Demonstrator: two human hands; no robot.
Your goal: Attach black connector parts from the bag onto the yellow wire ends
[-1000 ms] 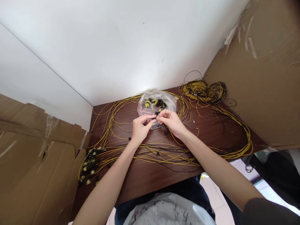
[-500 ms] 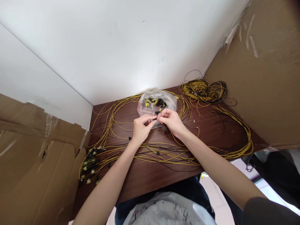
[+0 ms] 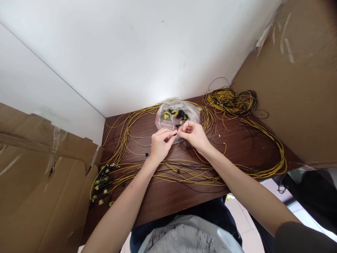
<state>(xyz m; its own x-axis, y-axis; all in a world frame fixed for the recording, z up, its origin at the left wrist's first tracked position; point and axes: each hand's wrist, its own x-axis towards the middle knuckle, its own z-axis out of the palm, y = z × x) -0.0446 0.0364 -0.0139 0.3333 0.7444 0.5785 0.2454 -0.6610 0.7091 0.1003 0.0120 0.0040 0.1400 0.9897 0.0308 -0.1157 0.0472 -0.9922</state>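
My left hand (image 3: 160,143) is closed in a pinch, thumb and forefinger on a small black connector (image 3: 174,134). Right beside it, my right hand (image 3: 194,135) has its fingertips pressed together at the connector's other end. A thin yellow wire (image 3: 195,151) trails down from under the right hand, and its tip is hidden by the fingers. Just behind both hands lies a clear plastic bag (image 3: 160,121) with black and yellow connector parts (image 3: 179,114) in it.
Long yellow and black wires (image 3: 189,165) run across the brown table (image 3: 158,207). Finished-looking black connectors (image 3: 102,182) lie bunched at the left edge. A tangled wire bundle (image 3: 223,100) sits at the back right. Cardboard (image 3: 295,91) stands on both sides, with a white wall (image 3: 131,52) behind.
The view has shifted very slightly. Both hands stay together over the bag's near edge, with only small movements of the fingertips around the black connector.
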